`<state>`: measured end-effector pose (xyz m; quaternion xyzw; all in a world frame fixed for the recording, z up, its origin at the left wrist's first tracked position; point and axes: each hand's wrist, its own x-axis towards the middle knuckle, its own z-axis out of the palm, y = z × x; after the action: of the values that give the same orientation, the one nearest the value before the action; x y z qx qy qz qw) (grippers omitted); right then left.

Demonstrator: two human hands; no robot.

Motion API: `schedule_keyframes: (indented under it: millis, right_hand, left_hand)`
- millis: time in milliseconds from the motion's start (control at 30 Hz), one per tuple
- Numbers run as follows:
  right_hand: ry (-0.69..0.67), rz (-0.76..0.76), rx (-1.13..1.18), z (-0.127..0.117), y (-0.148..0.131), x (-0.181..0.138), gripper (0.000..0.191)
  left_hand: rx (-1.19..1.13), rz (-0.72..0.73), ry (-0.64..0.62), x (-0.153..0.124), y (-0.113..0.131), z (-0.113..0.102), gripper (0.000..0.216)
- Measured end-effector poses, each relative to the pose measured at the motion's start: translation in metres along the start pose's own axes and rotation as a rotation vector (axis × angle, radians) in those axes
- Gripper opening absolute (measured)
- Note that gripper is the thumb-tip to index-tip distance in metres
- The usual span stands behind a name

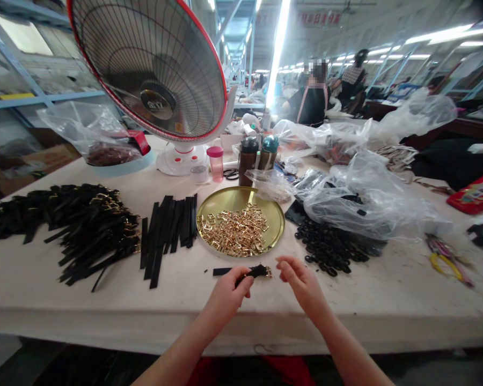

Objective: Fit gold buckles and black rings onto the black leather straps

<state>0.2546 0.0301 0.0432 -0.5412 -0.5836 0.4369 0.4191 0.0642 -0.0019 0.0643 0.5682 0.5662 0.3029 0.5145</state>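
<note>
My left hand (227, 292) is closed on a short black strap (222, 272), pinching it between thumb and fingers. A gold buckle (269, 272) sits at the strap's right end. Just right of that buckle, my right hand (300, 281) is apart from it, with bent fingers slightly spread and nothing visible in them. Beyond both hands stands a round gold tray (209, 201) bearing a heap of small gold buckles (241, 230). Flat black strips (156, 241) lie left of the tray. To the right is a pile of small black loops (326, 246).
Finished-looking black straps with buckles (92, 230) are heaped at left. A large fan (153, 69) stands behind, near a pink-lidded cup (216, 163) and two dark bottles (248, 161). Clear plastic bags (370, 193) and yellow-handled pliers (446, 265) are at right. People sit farther back.
</note>
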Motion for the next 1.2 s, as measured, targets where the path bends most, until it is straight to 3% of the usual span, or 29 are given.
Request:
schedule_keyframes:
  millis: [100,167,333,500,733,800,867,933,1033,1200]
  right_hand:
    - [0.196,-0.063,-0.546,-0.036,0.019,0.04,0.028]
    - [0.249,-0.075,-0.683,-0.054,0.028,0.066,0.023]
    - [0.265,-0.081,-0.854,-0.059,0.038,0.101,0.015]
    - [0.266,-0.109,-0.838,-0.054,0.042,0.093,0.017]
    - [0.249,-0.099,-0.609,-0.046,0.031,0.065,0.039]
    - [0.2,-0.047,-0.414,-0.032,0.019,0.051,0.045]
    - [0.097,0.063,-0.001,-0.014,0.006,0.034,0.044]
    - [0.018,0.123,0.264,0.003,-0.005,0.016,0.04]
    - [-0.009,0.173,0.442,0.019,-0.013,-0.001,0.036]
    - [0.016,0.324,0.651,0.024,-0.015,-0.004,0.032]
  left_hand:
    - [-0.045,-0.03,0.028,0.003,-0.003,-0.002,0.028]
    - [-0.06,-0.036,0.016,0.004,-0.004,0.002,0.028]
    - [-0.041,-0.018,-0.015,0.003,-0.002,0.01,0.026]
    - [-0.019,-0.021,-0.005,-0.001,-0.004,0.002,0.027]
    - [-0.031,0.032,0.009,0.007,0.008,0.006,0.025]
    - [-0.037,0.064,0.017,0.011,0.015,0.008,0.023]
    - [-0.037,0.09,0.034,0.014,0.021,0.008,0.022]
    - [-0.015,0.119,0.066,0.015,0.024,0.007,0.022]
    - [0.108,0.161,0.141,0.013,0.024,0.004,0.023]
    - [0.28,0.18,0.201,0.008,0.017,0.004,0.023]
